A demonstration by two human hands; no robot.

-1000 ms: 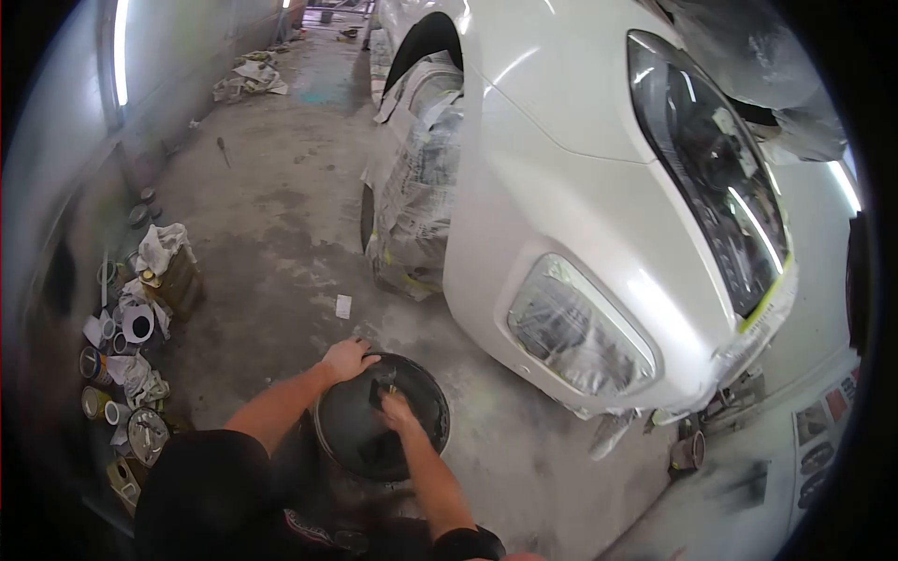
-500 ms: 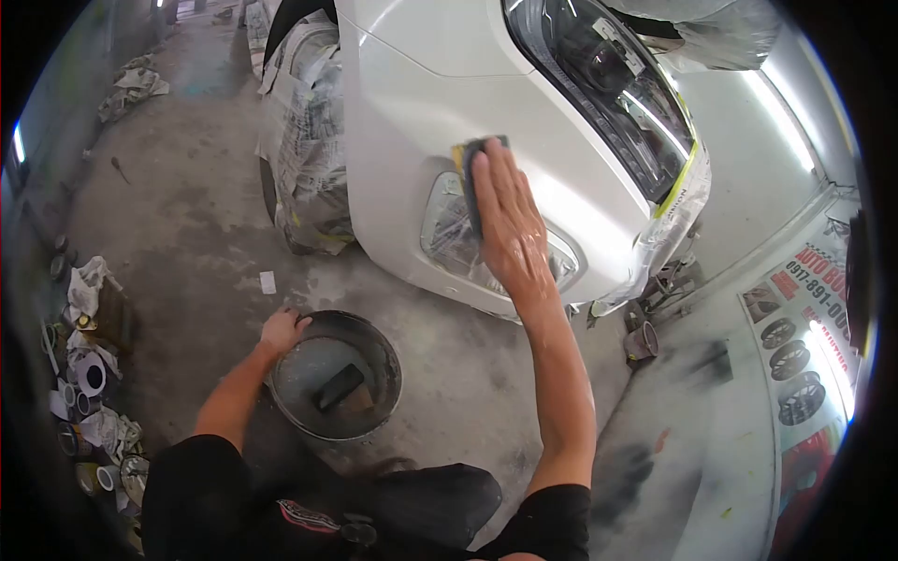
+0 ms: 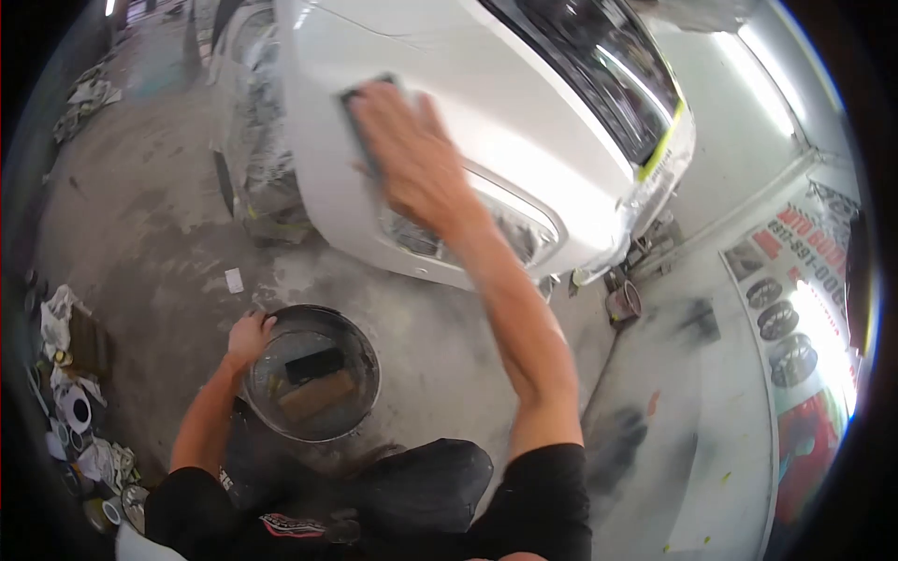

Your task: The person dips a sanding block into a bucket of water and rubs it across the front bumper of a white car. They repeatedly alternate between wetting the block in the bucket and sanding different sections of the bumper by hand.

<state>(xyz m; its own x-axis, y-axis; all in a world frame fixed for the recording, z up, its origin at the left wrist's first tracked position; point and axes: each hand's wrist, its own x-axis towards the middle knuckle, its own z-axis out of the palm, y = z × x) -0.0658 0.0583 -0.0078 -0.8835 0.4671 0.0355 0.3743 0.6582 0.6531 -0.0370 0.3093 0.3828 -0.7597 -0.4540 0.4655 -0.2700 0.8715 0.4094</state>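
Observation:
My right hand [image 3: 409, 154] lies over a dark sanding block [image 3: 363, 126], pressing it against the white car bumper [image 3: 323, 140]. The fingers and wrist are smeared by motion, and much of the block is under the palm. Below the wrist is the recess with a covered light [image 3: 514, 229]. My left hand [image 3: 249, 338] is closed on the rim of a round black bucket [image 3: 374, 360] on the floor. Inside the bucket, in cloudy water, are a black block [image 3: 315, 365] and a brown piece [image 3: 316, 395].
Plastic and paper masking [image 3: 262, 140] wraps the wheel area at left. Tape rolls [image 3: 75, 409], cans and crumpled paper line the left wall. A small pail [image 3: 622, 304] stands by the right wall, near a poster [image 3: 795, 309]. A white slip [image 3: 234, 280] lies on the floor.
My right hand has slid left and up across the bumper with the block. The view has shifted, and the pieces in the bucket have turned and spread apart. My left hand stays on the rim.

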